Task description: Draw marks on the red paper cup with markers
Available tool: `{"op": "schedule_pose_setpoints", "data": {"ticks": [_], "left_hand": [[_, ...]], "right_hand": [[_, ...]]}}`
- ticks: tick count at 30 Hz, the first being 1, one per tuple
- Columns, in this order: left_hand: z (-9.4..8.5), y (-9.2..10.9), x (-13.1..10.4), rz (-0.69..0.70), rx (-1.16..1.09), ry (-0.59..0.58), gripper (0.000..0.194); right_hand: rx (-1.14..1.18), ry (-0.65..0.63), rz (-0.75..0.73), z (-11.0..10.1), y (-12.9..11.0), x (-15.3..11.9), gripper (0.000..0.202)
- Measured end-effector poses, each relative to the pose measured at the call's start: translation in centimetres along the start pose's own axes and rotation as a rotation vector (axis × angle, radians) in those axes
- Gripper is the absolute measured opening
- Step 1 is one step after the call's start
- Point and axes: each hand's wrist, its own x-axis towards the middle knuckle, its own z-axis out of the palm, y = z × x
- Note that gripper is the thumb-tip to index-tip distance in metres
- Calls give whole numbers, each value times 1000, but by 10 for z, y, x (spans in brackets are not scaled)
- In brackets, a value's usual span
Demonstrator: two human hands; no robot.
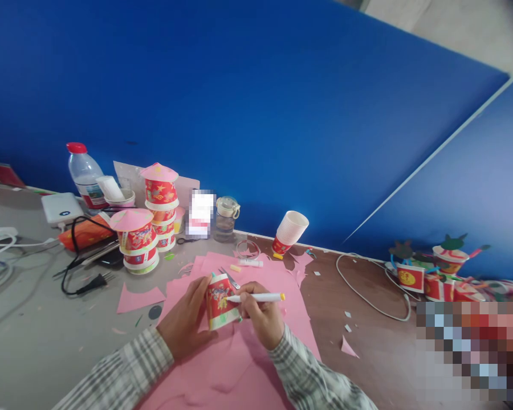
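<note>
My left hand (190,319) grips a red printed paper cup (216,304) from its left side, holding it over pink paper (277,336). Pinched in my right hand (260,316) is a white marker pen (263,297) with a yellow end. Its tip points left and meets, or nearly meets, the printed side of the cup. Scissors (229,278) lie just behind the cup, partly hidden by it. A white pen or cap (251,263) and a small yellow piece (235,268) rest on the paper beyond my hands.
Pink-roofed stacked cups (161,193) and a shorter roofed stack (137,239) stand at left, near a plastic bottle (85,176) and black cable (74,262). A lit phone (200,213), glass jar (226,219) and tilted cup stack (289,230) line the blue partition (256,114). Decorated cups (440,279) sit right.
</note>
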Motion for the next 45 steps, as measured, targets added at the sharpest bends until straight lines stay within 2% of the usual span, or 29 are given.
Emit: {"op": "schedule_pose_setpoints", "data": {"ticks": [26, 30, 45], "left_hand": [[-1, 2, 1, 2, 16, 5, 105], [-1, 1, 1, -9, 26, 0, 110], [-1, 1, 1, -7, -7, -3, 107]], "right_hand": [[25, 54, 18, -1, 2, 3, 15], [36, 29, 8, -1, 4, 2, 16], [50, 20, -4, 3, 5, 1, 16]]}}
